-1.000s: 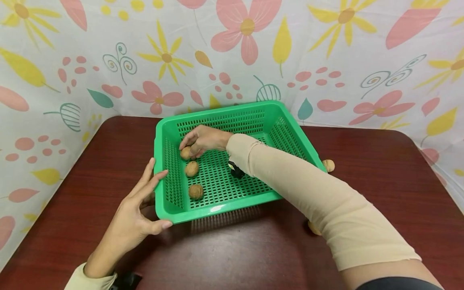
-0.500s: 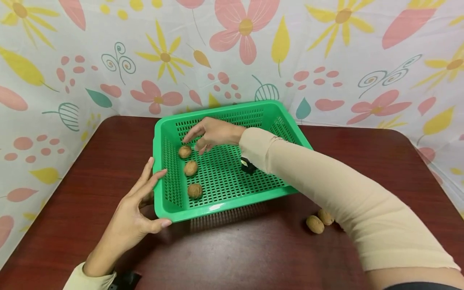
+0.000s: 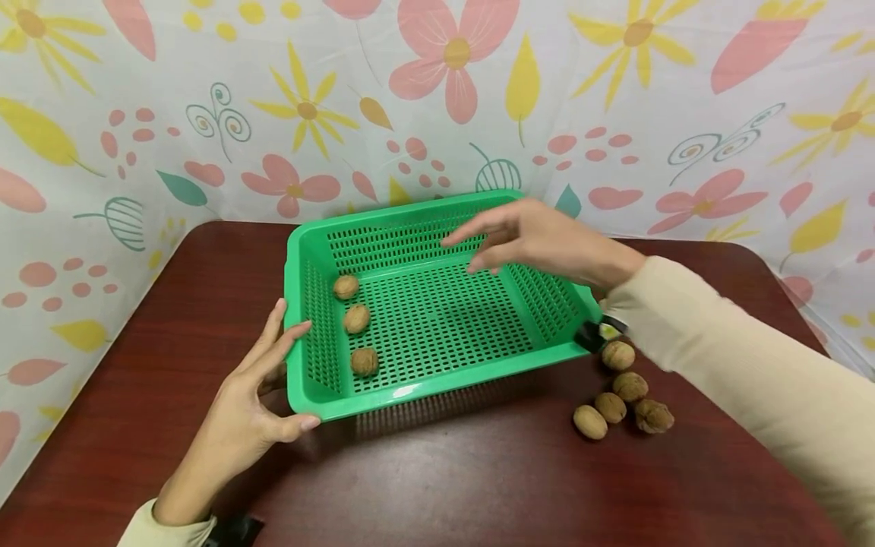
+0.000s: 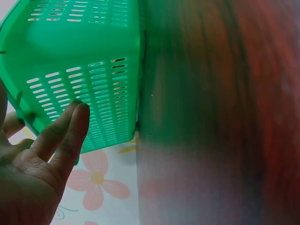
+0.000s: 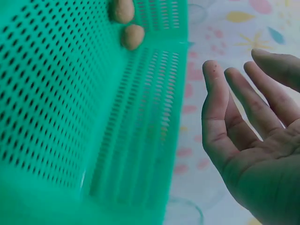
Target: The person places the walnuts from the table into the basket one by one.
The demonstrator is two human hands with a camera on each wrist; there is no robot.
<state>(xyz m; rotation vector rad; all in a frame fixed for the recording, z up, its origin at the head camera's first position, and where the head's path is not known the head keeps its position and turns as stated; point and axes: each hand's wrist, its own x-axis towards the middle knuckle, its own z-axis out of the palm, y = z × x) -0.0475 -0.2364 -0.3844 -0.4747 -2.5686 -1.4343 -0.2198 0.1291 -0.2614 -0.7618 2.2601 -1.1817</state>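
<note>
Inside the green plastic basket (image 3: 437,376), 3 walnuts stand in a line along its left side: a far walnut (image 3: 346,286), a middle walnut (image 3: 356,319) and a near walnut (image 3: 364,362). My left hand (image 3: 249,403) holds the basket's front left corner, thumb at the front rim and a finger over the left rim. From the left wrist, two of its fingers (image 4: 70,131) lie along the slotted outer wall. Over the basket's right half hovers my right hand (image 3: 540,239), fingers loosely spread with nothing in them; the right wrist view shows its palm (image 5: 262,164) bare.
Several walnuts (image 3: 630,387) lie on the dark red wooden table (image 3: 437,486), just off the basket's front right corner. A white cloth with flower prints (image 3: 424,76) hangs behind the table. A black wrist device (image 3: 593,334) overlaps the basket's right corner.
My right hand has let go of the far walnut, leaving it in the basket, then lifted and moved right. The walnuts on the table have come into sight. The left hand stays put.
</note>
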